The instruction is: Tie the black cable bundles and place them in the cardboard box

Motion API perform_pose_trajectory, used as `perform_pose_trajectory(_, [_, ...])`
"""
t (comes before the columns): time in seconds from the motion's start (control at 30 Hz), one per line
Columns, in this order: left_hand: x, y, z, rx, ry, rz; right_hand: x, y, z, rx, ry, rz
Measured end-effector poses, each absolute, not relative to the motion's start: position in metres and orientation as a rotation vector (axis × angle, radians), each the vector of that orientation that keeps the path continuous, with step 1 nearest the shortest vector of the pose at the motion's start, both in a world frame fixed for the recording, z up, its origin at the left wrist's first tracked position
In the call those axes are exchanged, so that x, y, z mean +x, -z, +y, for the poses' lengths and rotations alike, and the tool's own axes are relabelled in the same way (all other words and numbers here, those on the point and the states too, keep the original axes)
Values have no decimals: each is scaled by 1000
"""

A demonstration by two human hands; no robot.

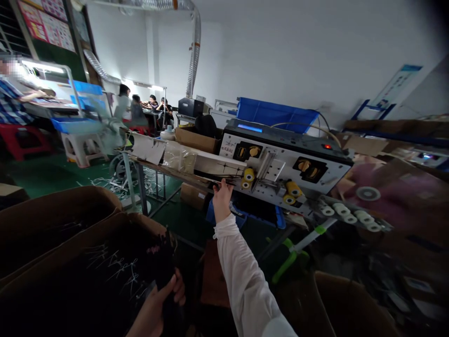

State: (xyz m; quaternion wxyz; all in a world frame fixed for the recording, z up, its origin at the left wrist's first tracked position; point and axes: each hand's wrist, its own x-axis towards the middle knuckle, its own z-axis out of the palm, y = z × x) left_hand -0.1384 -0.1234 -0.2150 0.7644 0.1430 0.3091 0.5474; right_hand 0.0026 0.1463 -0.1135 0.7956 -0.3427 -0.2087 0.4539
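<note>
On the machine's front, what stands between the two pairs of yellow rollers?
In the head view, a metal bar and what looks like a clear plate sit between the near roller pair, by the right hand, and the far pair.

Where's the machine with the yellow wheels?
In the head view, the machine is right of centre, just beside the right hand, with a big blue bin behind it.

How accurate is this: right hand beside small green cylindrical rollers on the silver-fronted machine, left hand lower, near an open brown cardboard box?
Not fully: the head view shows the small cylindrical rollers beside the right hand are yellow, not green. The rest stands.
</note>
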Motion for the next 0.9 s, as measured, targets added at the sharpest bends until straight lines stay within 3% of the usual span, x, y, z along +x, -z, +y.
perform_pose_trajectory(0.67, [-137,225,-138,385,-1177,680,6,98,159,-917,-965,-430])
perform_pose_trajectory(0.9, [-138,226,-137,402,-1205,696,1,111,145,-885,-802,-559])
